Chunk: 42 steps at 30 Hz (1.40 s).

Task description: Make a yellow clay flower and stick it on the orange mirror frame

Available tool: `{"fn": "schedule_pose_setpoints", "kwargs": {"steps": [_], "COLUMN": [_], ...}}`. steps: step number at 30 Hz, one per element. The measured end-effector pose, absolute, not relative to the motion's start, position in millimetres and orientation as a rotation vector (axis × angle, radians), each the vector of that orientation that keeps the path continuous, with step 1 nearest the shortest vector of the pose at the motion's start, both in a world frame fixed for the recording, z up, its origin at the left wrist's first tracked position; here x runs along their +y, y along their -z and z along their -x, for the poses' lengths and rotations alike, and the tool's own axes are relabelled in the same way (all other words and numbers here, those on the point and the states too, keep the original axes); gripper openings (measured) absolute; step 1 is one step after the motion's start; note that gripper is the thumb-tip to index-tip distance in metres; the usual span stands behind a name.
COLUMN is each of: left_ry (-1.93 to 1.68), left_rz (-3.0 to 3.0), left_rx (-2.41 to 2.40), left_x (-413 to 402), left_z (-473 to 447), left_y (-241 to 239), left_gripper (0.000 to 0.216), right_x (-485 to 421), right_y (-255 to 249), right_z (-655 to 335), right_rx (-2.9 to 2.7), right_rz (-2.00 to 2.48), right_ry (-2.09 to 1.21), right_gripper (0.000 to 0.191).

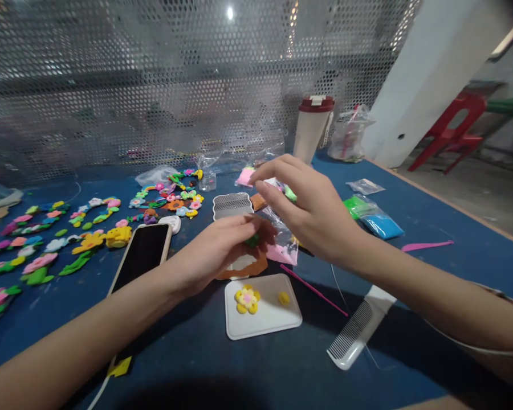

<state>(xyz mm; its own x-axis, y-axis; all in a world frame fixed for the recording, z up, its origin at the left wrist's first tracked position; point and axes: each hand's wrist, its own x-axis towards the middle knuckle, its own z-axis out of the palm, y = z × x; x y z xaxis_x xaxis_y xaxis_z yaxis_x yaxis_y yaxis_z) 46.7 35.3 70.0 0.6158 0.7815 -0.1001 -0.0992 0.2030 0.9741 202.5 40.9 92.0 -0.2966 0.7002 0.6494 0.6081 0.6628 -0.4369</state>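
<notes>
Left hand (214,250) fingertips pinch small green clay lump (252,240) just beyond white rectangular plastic tray (277,326); we cannot read its axis; right hand (312,210) splayed.

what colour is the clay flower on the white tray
The flower on the tray has yellow petals and a pink centre; the head view shows it best.

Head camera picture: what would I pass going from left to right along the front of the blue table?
Pink clay flower → black phone → white tray → white comb → pink stick.
</notes>
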Motion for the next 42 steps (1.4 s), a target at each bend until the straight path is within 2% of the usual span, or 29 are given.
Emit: {"fn": "schedule_pose_setpoints", "kwargs": {"steps": [1,3,4,8,12,17,19,23,26,31,38,42], "left_ry": [-0.706,-0.746,-0.763,-0.702,-0.718,-0.76,-0.76,-0.811,-0.873,-0.904,-0.834,-0.849], "left_rz": [-1.199,-1.172,-1.17,-1.182,-1.186,-1.257,-1.281,-1.255,-1.213,-1.016,-0.836,-0.69], "left_rx": [0.688,0.685,0.695,0.83,0.869,0.958,0.973,0.963,0.929,0.885,0.824,0.684], "left_x": [37,40,42,48,48,53,56,61,64,62,54,51], "left_z": [-46,-45,-44,-42,-41,-40,-38,-35,-35,-38,-42,-46], "left_y": [-69,-67,-66,-64,-67,-67,-67,-68,-66,-63,-73,-76], "left_gripper": [0.013,0.032,0.035,0.013,0.035,0.021,0.023,0.022,0.016,0.003,0.016,0.033], "right_x": [44,49,51,57,64,68,69,73,78,78,74,84], "right_y": [-90,-84,-80,-71,-75,-76,-72,-58,-48,-43,-42,-42], "right_z": [-198,-194,-194,-201,-209,-211,-210,-208,-206,-201,-204,-212], "right_rx": [-1.993,-1.974,-1.967,-1.942,-1.86,-1.81,-1.808,-1.948,-2.133,-2.272,-2.423,-2.538], "right_rz": [0.982,0.914,0.891,0.891,0.909,0.891,0.872,0.737,0.628,0.643,0.891,0.864], "right_ry": [-0.158,-0.221,-0.252,-0.399,-0.503,-0.606,-0.618,-0.371,-0.129,-0.135,0.167,0.122], "right_gripper": [0.014,0.014,0.014,0.015,0.023,0.032,0.031,0.022,0.029,0.04,0.047,0.052]}}
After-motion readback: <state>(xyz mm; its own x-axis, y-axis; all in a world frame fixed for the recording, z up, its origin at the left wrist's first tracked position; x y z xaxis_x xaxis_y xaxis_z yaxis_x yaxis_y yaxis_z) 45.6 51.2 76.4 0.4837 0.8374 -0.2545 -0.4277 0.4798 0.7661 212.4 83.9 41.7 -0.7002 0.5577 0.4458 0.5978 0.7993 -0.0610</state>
